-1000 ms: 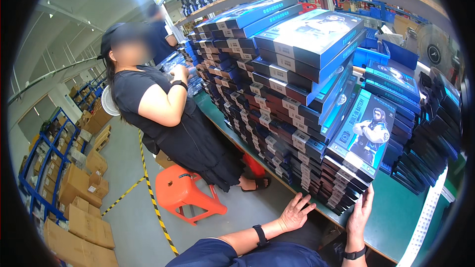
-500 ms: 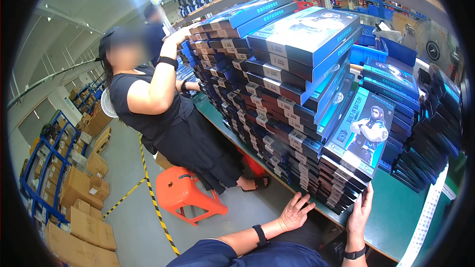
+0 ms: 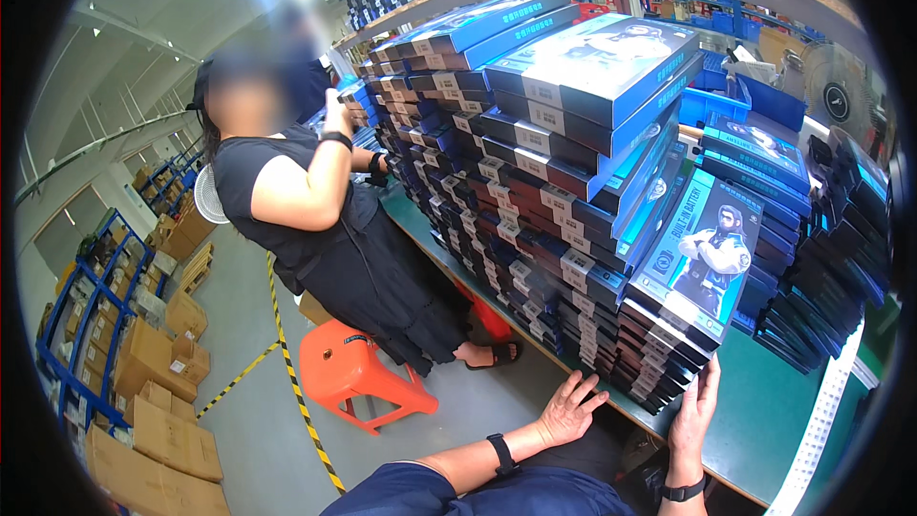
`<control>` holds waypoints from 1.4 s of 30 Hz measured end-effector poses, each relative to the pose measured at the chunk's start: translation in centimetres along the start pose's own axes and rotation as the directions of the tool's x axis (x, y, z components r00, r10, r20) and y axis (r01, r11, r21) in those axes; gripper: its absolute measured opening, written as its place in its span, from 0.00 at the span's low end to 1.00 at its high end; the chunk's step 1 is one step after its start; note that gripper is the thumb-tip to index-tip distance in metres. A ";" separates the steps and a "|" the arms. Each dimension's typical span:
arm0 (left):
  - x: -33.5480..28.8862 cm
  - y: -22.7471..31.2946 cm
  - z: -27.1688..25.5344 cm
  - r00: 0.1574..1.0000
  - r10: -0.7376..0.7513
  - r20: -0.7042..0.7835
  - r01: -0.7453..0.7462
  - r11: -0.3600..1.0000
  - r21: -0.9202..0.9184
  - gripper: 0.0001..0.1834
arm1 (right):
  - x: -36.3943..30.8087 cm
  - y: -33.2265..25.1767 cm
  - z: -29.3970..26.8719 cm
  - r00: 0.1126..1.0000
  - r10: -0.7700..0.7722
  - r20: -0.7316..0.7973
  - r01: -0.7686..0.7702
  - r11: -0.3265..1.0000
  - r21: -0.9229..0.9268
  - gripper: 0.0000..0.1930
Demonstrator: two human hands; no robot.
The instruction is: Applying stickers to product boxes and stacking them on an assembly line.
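My left hand is open at the near edge of the green table, its fingers spread and nothing in them. It lies beside the low corner of the stacked boxes. My right hand rests by the near end of a short stack of flat battery boxes, fingers stretched upward along the lowest boxes and holding none of them. The top box there shows a printed figure in a white jacket. Taller stacks of the same dark boxes with blue sides rise behind and to the left.
A co-worker in dark clothes stands at the table's left side, by the far stacks. An orange stool is on the floor. More boxes, a blue bin and a fan are at the right. The green tabletop shows near me.
The co-worker's raised hand has come down and back from the top of the far stack to its side. My hands have kept their places.
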State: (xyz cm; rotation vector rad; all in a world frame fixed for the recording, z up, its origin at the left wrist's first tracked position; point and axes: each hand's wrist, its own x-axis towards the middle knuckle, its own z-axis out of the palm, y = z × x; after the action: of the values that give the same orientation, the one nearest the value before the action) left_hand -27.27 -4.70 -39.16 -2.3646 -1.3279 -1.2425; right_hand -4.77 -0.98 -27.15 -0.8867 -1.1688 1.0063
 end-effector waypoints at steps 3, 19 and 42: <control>0.0 0.0 0.0 1.000 0.001 -0.002 -0.001 1.000 -0.005 0.44 | 0.0 0.0 0.0 1.000 -0.005 0.000 0.005 1.000 -0.007 0.30; 0.2 -0.1 0.1 1.000 0.000 -0.014 0.000 1.000 -0.007 0.43 | 0.3 -0.3 0.2 1.000 0.014 -0.001 -0.014 1.000 0.000 0.29; -0.5 -2.2 -1.2 0.991 0.014 0.132 -0.030 0.992 0.120 0.46 | 0.5 -0.5 1.1 0.997 -0.077 0.001 0.075 0.969 -0.236 0.28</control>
State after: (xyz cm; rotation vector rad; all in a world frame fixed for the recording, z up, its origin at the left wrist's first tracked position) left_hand -29.81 -4.32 -39.31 -2.4034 -1.3689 -0.9855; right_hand -5.72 -0.63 -26.30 -1.0233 -1.3240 0.8110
